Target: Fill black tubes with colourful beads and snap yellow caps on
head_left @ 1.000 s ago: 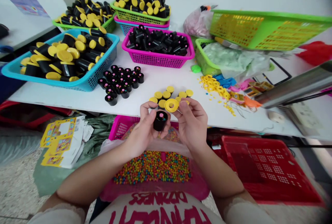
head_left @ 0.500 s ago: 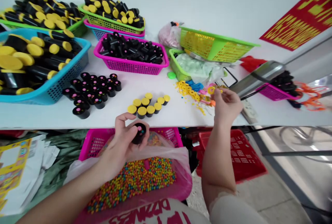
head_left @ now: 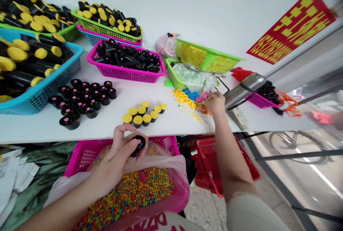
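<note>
My left hand (head_left: 120, 152) is closed round a small black cup (head_left: 137, 145) with coloured beads inside, held just below the white table's (head_left: 171, 122) front edge, over the bag of coloured candy beads (head_left: 134, 191). My right hand (head_left: 215, 103) reaches out over the table to the small coloured items (head_left: 201, 104) beside the pile of yellow rings (head_left: 183, 97); its fingers are curled down on them and hidden from me. A cluster of yellow-capped cups (head_left: 143, 114) stands near the front edge. Open black cups (head_left: 80, 100) stand to its left.
Baskets hold black cups: a pink one (head_left: 125, 74), a blue one (head_left: 40, 91) and green ones (head_left: 107, 27) at the back. A green basket (head_left: 206, 58) and a metal tube (head_left: 243, 88) lie right. A red crate (head_left: 211, 163) sits under the table.
My right hand has moved from by the black cup out to the right and down onto the small items by the rings. The yellow ring it held is gone from view. My view swung right.
</note>
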{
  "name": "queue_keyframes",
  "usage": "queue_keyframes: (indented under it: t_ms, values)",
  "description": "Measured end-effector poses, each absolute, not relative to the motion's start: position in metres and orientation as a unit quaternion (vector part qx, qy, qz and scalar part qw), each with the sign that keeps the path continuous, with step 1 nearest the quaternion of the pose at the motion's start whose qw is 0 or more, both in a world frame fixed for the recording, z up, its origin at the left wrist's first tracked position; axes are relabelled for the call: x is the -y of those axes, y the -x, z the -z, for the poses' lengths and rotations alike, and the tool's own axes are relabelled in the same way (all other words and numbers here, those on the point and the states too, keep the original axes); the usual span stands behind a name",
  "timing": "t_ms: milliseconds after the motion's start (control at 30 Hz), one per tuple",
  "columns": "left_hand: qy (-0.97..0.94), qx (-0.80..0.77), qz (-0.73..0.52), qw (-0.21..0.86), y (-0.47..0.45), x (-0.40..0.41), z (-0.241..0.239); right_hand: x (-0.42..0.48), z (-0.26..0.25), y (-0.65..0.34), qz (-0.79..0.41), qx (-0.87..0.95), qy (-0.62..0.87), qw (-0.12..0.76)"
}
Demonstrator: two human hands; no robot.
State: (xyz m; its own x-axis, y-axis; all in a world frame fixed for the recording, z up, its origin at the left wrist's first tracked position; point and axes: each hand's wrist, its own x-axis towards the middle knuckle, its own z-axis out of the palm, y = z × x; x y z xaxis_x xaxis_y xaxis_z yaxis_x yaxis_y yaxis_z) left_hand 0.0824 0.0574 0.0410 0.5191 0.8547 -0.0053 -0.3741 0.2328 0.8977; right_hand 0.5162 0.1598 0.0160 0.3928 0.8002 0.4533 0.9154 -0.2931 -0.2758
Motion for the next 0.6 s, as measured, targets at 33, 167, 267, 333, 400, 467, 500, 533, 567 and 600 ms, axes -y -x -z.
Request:
queue_keyframes:
  t_ms: [33, 167, 267, 333, 400, 467, 500, 533, 567, 600]
  values:
    - [-0.466, -0.264, -0.413, 0.737, -0.082, -0.058, -0.041, -0.161, -0.015, -0.512, 0.101, 0.561, 0.789, 0.23]
    - [-0.482, -0.263, -0.408, 0.73, -0.082, -0.059, -0.039, -0.165, -0.007, -0.496, 0.049, 0.606, 0.777, 0.161]
    - [-0.484, -0.259, -0.407, 0.73, -0.082, -0.059, -0.038, -0.166, -0.006, -0.49, 0.027, 0.617, 0.772, 0.148]
    - [-0.482, -0.253, -0.413, 0.73, -0.082, -0.059, -0.038, -0.166, -0.011, -0.487, 0.024, 0.616, 0.772, 0.159]
    - [-0.484, -0.242, -0.42, 0.729, -0.082, -0.059, -0.038, -0.162, -0.023, -0.48, 0.04, 0.596, 0.781, 0.18]
    - [-0.496, -0.222, -0.421, 0.726, -0.082, -0.06, -0.037, -0.153, -0.038, -0.461, 0.038, 0.571, 0.775, 0.269]
    - [-0.504, -0.208, -0.42, 0.725, -0.083, -0.06, -0.037, -0.146, -0.046, -0.445, 0.019, 0.564, 0.749, 0.346]
    - [-0.513, -0.193, -0.418, 0.724, -0.083, -0.06, -0.037, -0.136, -0.054, -0.425, -0.028, 0.568, 0.696, 0.439]
    - [-0.522, -0.177, -0.418, 0.722, -0.083, -0.06, -0.037, -0.125, -0.062, -0.401, -0.088, 0.588, 0.612, 0.522]
    - [-0.532, -0.162, -0.42, 0.718, -0.083, -0.06, -0.037, -0.113, -0.069, -0.375, -0.139, 0.606, 0.524, 0.582]
